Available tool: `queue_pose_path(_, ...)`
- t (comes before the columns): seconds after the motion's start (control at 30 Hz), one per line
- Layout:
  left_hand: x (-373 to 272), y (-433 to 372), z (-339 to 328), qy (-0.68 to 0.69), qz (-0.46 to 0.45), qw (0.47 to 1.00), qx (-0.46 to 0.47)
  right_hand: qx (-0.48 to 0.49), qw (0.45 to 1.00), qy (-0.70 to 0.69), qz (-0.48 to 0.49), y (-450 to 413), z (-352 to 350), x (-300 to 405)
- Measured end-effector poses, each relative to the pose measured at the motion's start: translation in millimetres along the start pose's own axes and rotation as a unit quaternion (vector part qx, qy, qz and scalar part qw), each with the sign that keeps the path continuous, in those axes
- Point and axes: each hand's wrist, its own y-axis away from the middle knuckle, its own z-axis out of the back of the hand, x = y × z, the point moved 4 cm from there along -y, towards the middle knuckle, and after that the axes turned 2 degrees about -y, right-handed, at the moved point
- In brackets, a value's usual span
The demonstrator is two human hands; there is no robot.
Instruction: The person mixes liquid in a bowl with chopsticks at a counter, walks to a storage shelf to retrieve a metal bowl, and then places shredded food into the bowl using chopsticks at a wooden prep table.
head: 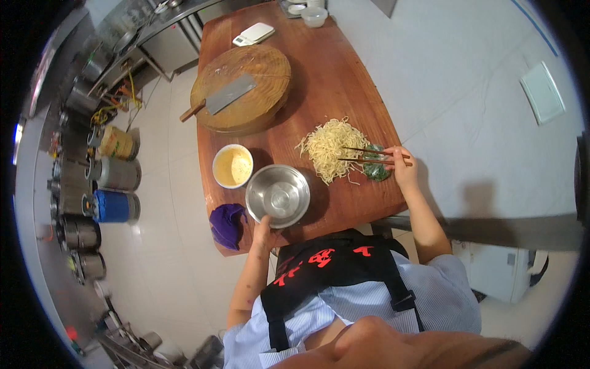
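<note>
My right hand (403, 167) holds a pair of wooden chopsticks (368, 161), spread apart, their tips at a heap of pale noodles (333, 146). The noodles lie directly on the wooden table. Beneath the chopsticks, beside the heap, is a clear plastic bag of something green (376, 169). My left hand (263, 233) grips the near rim of a stainless steel bowl (280, 193), thumb over the edge. No food shows inside this bowl. Just left of it stands a white bowl (233, 166) with a yellowish coating or liquid inside; which of these, I cannot tell.
A cleaver (231, 94) lies on a thick round wooden chopping block (267, 76). Behind that are a kitchen scale (254, 34) and plastic containers (315, 16). A purple cloth (227, 226) lies at the table's (318, 92) left edge. Gas cylinders (113, 206) stand along the left.
</note>
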Motion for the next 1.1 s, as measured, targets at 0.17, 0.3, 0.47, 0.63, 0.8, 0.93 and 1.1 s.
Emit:
queue_pose_path(0.17, -9, 15, -28, -0.007, -0.065, 0.995, -0.076, -0.025, 1.000, 0.016, -0.006, -20, -1, -63)
queue_pose_path(0.3, -8, 31, -8, -0.029, -0.051, 0.998, -0.031, -0.033, 0.996, -0.048, -0.063, -22, -4, -69)
queue_pose_path(0.47, -14, 41, 0, -0.101, -0.084, 0.990, -0.044, -0.011, 0.995, -0.039, -0.089, -19, 0, -73)
queue_pose_path(0.63, -29, 36, -20, -0.143, -0.082, 0.986, -0.014, -0.096, 0.945, -0.247, -0.191, -36, -41, -115)
queue_pose_path(0.8, -29, 26, -21, -0.121, -0.079, 0.989, -0.013, -0.147, 0.908, -0.320, -0.229, -43, -33, -152)
queue_pose_path(0.93, -35, 32, -28, -0.152, -0.068, 0.986, -0.026, -0.154, 0.883, -0.372, -0.242, -36, -24, -157)
queue_pose_path(1.1, -37, 32, -24, -0.161, -0.055, 0.985, -0.020, -0.203, 0.827, -0.448, -0.273, -23, -18, -139)
